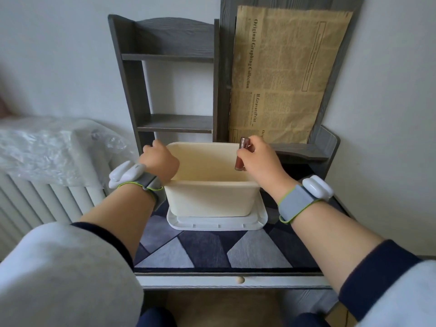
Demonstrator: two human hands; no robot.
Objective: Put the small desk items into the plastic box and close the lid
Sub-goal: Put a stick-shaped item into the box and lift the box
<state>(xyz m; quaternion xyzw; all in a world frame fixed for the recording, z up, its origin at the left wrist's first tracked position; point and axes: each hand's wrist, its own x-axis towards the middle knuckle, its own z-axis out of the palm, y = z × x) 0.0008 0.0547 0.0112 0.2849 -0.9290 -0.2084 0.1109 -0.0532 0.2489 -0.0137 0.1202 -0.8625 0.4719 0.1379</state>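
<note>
A cream plastic box point(210, 199) stands open on the desk, sitting on its white lid point(217, 224), which lies flat beneath it. My right hand point(260, 159) pinches a small reddish-brown tube point(240, 154) upright over the box's right rim. My left hand point(160, 159) rests at the box's left rim with its fingers curled over the far left corner; what they hold, if anything, is hidden. The inside bottom of the box is out of sight.
A dark grey wooden shelf unit point(169, 90) rises behind the box, with a brown printed paper sheet point(283, 74) leaning beside it. The desk carries a blue-grey patterned mat point(212, 251). A white radiator point(47, 201) covered by clear plastic wrap point(47, 142) stands at the left.
</note>
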